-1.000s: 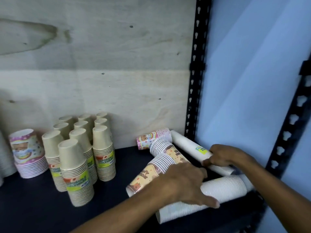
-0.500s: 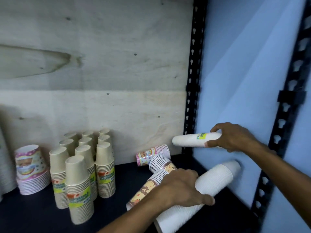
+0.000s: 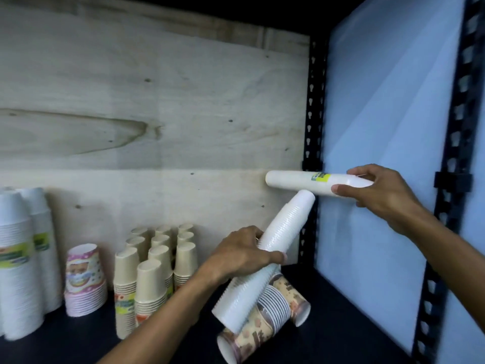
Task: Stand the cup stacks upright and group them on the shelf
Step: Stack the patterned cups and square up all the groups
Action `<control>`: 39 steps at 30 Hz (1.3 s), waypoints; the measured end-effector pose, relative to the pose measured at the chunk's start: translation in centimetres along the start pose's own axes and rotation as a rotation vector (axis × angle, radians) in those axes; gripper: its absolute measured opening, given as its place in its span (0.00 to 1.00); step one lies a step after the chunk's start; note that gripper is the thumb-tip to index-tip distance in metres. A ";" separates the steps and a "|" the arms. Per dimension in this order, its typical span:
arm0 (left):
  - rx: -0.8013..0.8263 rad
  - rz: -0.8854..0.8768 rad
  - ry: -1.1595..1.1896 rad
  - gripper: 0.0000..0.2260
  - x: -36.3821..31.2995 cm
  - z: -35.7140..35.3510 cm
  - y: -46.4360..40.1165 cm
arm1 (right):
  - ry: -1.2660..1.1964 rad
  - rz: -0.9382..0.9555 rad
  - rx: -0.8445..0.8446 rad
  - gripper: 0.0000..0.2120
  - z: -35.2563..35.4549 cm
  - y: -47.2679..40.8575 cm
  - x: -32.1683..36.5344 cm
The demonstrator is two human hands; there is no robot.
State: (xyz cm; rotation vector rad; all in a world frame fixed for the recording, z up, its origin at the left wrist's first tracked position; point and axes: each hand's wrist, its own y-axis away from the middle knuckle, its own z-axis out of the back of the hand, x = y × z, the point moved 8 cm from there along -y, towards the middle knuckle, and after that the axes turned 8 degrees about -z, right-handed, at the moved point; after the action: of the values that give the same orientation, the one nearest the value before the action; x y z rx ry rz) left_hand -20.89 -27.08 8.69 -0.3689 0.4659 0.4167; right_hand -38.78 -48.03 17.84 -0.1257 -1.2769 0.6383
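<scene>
At frame centre, my left hand (image 3: 242, 254) grips a tilted white stack (image 3: 265, 258); my right hand (image 3: 380, 195) grips a level stack (image 3: 301, 183) above.

You're at a stockroom or shop storage rack: slotted black steel uprights (image 3: 313, 127), a plywood back panel (image 3: 157, 114), a dark shelf (image 3: 341, 311) crowded with bulk stacks of disposable paper cups (image 3: 154, 279)
</scene>
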 end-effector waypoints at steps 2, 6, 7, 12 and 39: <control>-0.076 0.019 0.047 0.31 1.0 2.1 0.5 | -0.128 0.029 -0.017 0.23 -0.1 0.0 1.1; -0.279 0.053 0.217 0.30 2.9 6.5 2.1 | -0.324 0.077 0.022 0.20 -1.8 0.2 3.3; -0.319 0.065 0.255 0.30 3.3 7.5 2.6 | -0.364 0.082 0.042 0.19 -2.5 0.4 3.9; -0.428 0.143 0.461 0.28 6.3 11.5 5.7 | -0.496 0.109 0.151 0.21 -7.0 1.3 6.8; -0.780 0.321 0.386 0.24 23.4 21.2 26.5 | -0.571 0.197 0.672 0.32 -30.6 13.7 22.3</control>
State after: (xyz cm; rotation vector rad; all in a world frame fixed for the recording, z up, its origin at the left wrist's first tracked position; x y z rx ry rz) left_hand -6.63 11.60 8.17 -1.1514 0.7345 0.8469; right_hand -12.67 -17.62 21.46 0.5256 -1.5276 1.3040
